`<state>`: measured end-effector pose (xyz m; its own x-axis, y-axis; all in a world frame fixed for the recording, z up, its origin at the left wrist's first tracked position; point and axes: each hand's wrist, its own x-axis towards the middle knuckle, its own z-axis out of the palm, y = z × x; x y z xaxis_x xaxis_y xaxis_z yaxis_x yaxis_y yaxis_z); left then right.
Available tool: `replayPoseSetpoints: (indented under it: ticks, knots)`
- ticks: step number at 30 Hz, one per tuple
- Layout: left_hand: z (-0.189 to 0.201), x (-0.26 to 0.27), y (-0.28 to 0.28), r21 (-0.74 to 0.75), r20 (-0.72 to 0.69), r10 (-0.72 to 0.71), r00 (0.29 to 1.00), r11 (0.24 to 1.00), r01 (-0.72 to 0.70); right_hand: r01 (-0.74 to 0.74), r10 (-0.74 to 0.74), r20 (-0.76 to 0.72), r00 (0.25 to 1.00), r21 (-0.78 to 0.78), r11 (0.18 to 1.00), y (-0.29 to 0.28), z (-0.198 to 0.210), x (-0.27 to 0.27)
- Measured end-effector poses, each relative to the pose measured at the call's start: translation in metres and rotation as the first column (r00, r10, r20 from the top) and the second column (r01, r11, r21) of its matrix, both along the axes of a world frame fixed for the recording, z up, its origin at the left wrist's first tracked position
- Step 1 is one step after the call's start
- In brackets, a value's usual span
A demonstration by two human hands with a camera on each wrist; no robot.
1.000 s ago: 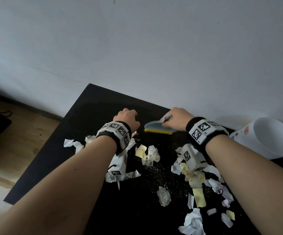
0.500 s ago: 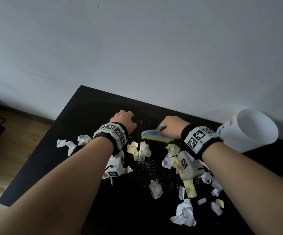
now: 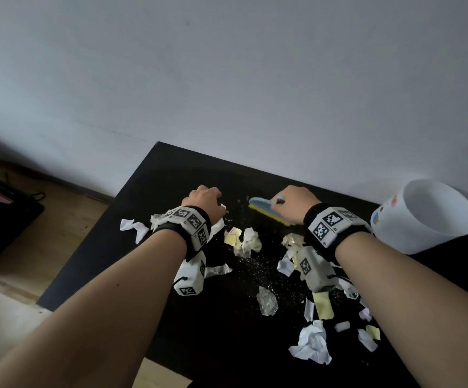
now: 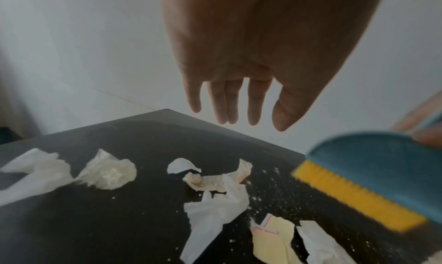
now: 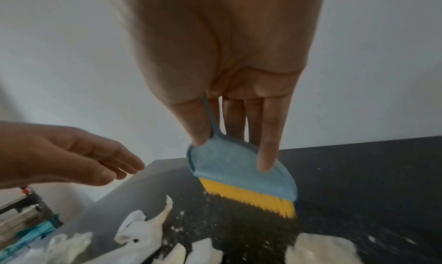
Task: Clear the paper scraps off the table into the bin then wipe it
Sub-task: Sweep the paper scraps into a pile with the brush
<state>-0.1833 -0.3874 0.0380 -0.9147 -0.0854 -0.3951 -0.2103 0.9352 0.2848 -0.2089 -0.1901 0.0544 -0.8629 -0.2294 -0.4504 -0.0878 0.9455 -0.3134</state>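
White and yellow paper scraps (image 3: 242,240) and fine crumbs litter the black table (image 3: 148,191). My right hand (image 3: 294,201) grips a small blue brush with yellow bristles (image 3: 266,212); in the right wrist view its thumb and fingers pinch the brush head (image 5: 236,170), bristles just above the crumbs. My left hand (image 3: 206,198) hovers over the table left of the brush, fingers (image 4: 227,105) straight and relaxed, holding nothing. More scraps (image 4: 105,171) lie beneath it. A white bin (image 3: 429,217) lies tipped at the table's right, mouth facing me.
A white wall (image 3: 227,79) runs right behind the table's far edge. The table's left edge drops to a wooden floor (image 3: 31,247), where dark objects (image 3: 0,208) sit at far left. Crumpled scraps (image 3: 312,344) cluster near the front right.
Both hands stay near the table's far edge while the view shifts slightly. The brush has tilted and edged a little away from the left hand.
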Motion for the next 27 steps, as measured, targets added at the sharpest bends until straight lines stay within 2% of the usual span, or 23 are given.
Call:
replayPoseSetpoints:
  ticks: [3, 8, 14, 20, 25, 27]
  knots:
    - [0.006, 0.006, -0.014, -0.013, -0.003, 0.028, 1.000, 1.000, -0.028, -0.064, 0.060, -0.075, 0.995, -0.058, 0.996, -0.019, 0.012, -0.001]
    - [0.009, 0.003, -0.053, -0.019, 0.000, 0.058, 0.998, 0.998, -0.058, -0.184, 0.173, -0.092, 0.981, -0.129, 0.974, -0.069, 0.018, -0.001]
    - [0.004, -0.017, -0.117, -0.011, -0.020, 0.105, 0.994, 0.994, -0.106, -0.204, 0.183, -0.136, 0.974, -0.159, 0.966, -0.145, 0.017, -0.029]
    - [-0.015, -0.035, -0.194, 0.000, 0.013, 0.159, 0.987, 0.987, -0.159, -0.233, 0.218, -0.103, 0.970, -0.157, 0.960, -0.232, -0.004, -0.062]
    - [-0.026, -0.046, -0.228, 0.014, 0.043, 0.181, 0.983, 0.983, -0.182, -0.259, 0.249, -0.082, 0.965, -0.152, 0.954, -0.275, -0.016, -0.072]
    - [-0.028, -0.050, -0.233, 0.018, 0.049, 0.178, 0.983, 0.984, -0.179, -0.288, 0.286, -0.035, 0.958, -0.105, 0.952, -0.279, -0.023, -0.074]
